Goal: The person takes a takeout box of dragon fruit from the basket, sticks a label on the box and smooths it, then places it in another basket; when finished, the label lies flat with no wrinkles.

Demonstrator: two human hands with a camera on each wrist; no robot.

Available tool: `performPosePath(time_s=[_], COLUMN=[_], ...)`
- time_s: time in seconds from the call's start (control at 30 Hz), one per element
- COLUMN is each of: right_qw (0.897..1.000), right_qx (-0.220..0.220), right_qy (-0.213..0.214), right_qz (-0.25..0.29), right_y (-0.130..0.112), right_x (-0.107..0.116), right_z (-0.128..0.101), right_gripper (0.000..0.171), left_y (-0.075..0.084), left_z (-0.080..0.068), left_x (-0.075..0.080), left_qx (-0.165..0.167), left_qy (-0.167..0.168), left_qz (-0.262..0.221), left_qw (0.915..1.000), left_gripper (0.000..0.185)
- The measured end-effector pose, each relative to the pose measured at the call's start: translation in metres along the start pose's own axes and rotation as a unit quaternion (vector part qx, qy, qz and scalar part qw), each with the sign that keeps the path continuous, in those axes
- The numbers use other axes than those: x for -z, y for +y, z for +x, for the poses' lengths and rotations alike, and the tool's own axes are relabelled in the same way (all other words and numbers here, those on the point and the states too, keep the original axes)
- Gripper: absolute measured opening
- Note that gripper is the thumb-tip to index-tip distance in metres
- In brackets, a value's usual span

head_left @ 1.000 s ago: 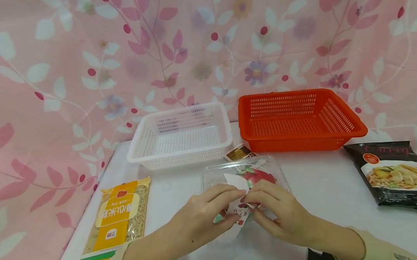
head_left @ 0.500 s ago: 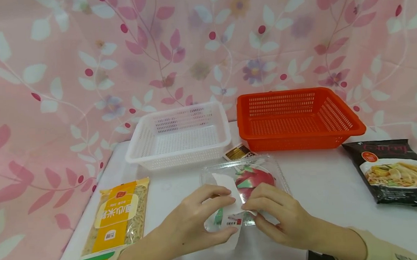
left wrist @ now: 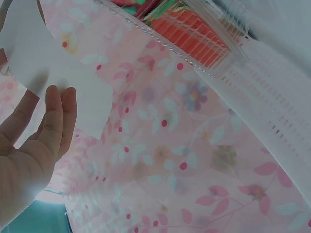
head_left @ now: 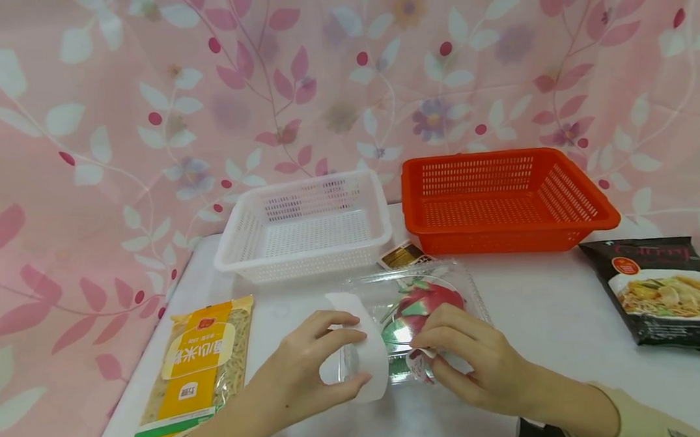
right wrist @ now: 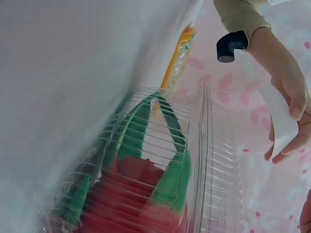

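A clear plastic clamshell box (head_left: 447, 286) with a red and green dragon fruit (head_left: 430, 300) inside lies on the white table (head_left: 542, 314) in front of me. My left hand (head_left: 363, 356) pinches a white label strip (head_left: 363, 329) between thumb and fingers, curled away from the box's left side. My right hand (head_left: 426, 352) grips the box's near edge and holds it down. In the left wrist view the label (left wrist: 53, 77) hangs above my fingers (left wrist: 56, 124). The right wrist view looks through the ribbed box (right wrist: 160, 170) to the left hand (right wrist: 291, 109) and the label (right wrist: 279, 126).
A white basket (head_left: 303, 230) and an orange basket (head_left: 502, 202) stand at the back. A yellow noodle packet (head_left: 195, 368) lies at the left. A black noodle packet (head_left: 664, 289) lies at the right. A small sachet (head_left: 400, 255) lies between basket and box.
My left hand has pulled the white label left, off the box lid, and more of the fruit now shows. The right hand has stayed on the box.
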State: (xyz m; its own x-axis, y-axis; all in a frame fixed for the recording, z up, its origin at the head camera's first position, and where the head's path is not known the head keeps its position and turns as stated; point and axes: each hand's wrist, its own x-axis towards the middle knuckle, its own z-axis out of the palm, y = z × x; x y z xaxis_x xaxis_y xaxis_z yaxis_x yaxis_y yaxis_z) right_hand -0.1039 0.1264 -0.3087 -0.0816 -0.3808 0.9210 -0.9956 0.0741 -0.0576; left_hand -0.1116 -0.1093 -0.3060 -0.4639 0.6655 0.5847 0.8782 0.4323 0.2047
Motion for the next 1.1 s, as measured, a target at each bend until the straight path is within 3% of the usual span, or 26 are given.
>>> performPosePath(time_s=[0.17,0.37,0.53,0.67,0.73,0.8,0.9,1.0,1.1], right_qw=[1.000,0.998,0.998,0.997,0.997,0.997,0.996,0.996,0.996], right_qx=[-0.023,-0.057,-0.066,-0.073,-0.075,-0.078,-0.081,-0.086,-0.089], right_qy=[-0.006,-0.019,-0.018,-0.020,-0.022,-0.024,-0.027,-0.030,-0.032], right_qz=[-0.002,-0.003,-0.003,-0.001,-0.001,-0.002,-0.006,-0.009,-0.007], right_y=[0.000,0.000,0.000,-0.001,0.000,0.001,0.003,0.003,0.004], right_x=[0.000,0.001,0.002,0.003,0.003,0.004,0.005,0.005,0.006], right_z=[-0.001,-0.008,-0.010,-0.011,-0.013,-0.015,-0.019,-0.023,-0.026], right_gripper=[0.018,0.017,0.017,0.017,0.017,0.017,0.017,0.017,0.017], left_y=[-0.003,-0.009,-0.016,-0.022,-0.027,-0.031,-0.040,-0.047,-0.053], left_z=[-0.011,-0.025,-0.035,-0.039,-0.041,-0.042,-0.044,-0.045,-0.047], left_x=[0.002,0.006,0.012,0.013,0.013,0.012,0.007,0.000,-0.007], left_qx=[0.054,0.131,0.220,0.254,0.262,0.283,0.329,0.353,0.346], left_qy=[-0.010,0.013,0.002,-0.019,-0.032,-0.057,-0.120,-0.177,-0.197], left_qz=[-0.012,-0.009,0.040,0.056,0.056,0.065,0.086,0.097,0.083], left_qw=[0.9984,0.9913,0.9747,0.9653,0.9628,0.9551,0.9326,0.9134,0.9138], left_gripper=[0.032,0.029,0.028,0.027,0.026,0.024,0.022,0.023,0.026])
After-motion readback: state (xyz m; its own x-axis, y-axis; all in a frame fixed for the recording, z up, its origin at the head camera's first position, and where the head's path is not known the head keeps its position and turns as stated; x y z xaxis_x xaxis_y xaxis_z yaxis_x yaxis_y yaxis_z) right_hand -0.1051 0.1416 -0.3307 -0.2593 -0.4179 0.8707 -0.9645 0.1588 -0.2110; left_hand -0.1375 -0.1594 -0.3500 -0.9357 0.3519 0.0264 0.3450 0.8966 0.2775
